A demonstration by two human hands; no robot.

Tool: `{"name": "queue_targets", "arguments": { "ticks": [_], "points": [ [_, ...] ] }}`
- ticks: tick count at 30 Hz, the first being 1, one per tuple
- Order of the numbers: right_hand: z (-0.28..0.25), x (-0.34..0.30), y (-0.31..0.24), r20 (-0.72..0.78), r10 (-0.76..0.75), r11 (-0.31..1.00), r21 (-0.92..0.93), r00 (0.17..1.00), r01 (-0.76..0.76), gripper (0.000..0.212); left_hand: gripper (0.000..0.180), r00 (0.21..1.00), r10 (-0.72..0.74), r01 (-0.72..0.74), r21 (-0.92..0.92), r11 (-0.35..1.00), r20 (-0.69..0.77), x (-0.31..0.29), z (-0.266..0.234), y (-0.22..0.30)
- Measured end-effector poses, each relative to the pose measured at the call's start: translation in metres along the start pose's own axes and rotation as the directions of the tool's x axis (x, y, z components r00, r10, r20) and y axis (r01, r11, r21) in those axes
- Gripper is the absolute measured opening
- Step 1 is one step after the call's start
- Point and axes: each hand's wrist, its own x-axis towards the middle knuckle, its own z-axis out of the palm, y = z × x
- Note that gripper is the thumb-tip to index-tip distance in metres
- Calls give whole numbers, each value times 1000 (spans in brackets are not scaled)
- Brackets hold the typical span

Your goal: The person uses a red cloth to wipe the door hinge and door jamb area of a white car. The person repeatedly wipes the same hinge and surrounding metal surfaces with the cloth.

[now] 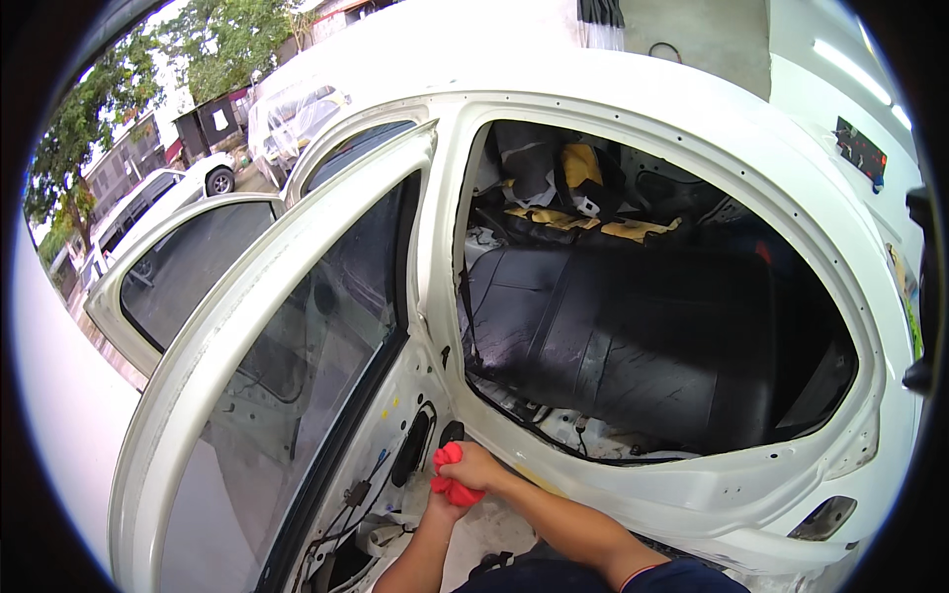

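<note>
A bunched red cloth [459,491] is between my two hands, low in the middle of the head view. My right hand [476,468] is closed around its upper part. Below it, my left hand [448,508] grips the lower end, its fingers partly hidden by the cloth. Both hands are in the door opening of a white car body [443,247], next to the inner side of the open front door [390,407]. That door has no trim panel; bare metal, holes and dark wires show.
Through the rear door opening, a black seat [633,331] shows, with yellow and dark padding [583,168] beyond it. Another open door [198,267] stands at the left. Parked vehicles [297,119] and trees are outside. A wall with tube lights [852,71] is at the right.
</note>
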Motion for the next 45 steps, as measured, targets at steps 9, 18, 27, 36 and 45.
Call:
{"name": "queue_targets", "arguments": {
  "ticks": [9,18,27,36,45],
  "points": [
    [-22,2,58,46,176,783,598,983,-168,26,40,989,-137,126,-159,979,-58,52,-31,-7],
    [-88,65,119,229,141,729,634,963,-258,46,41,953,86,-80,34,996,-292,117,-60,-60],
    [-243,158,143,328,280,811,421,902,-406,52,42,800,9,-62,-68,996,-600,197,-70,-69],
    [-479,217,178,-557,17,288,-792,830,-538,90,20,755,22,16,52,999,-655,199,-65,-79],
    [-375,158,221,-342,-364,748,-661,867,53,96,6,739,-88,19,-110,994,-668,221,-22,-83]
  ]
}}
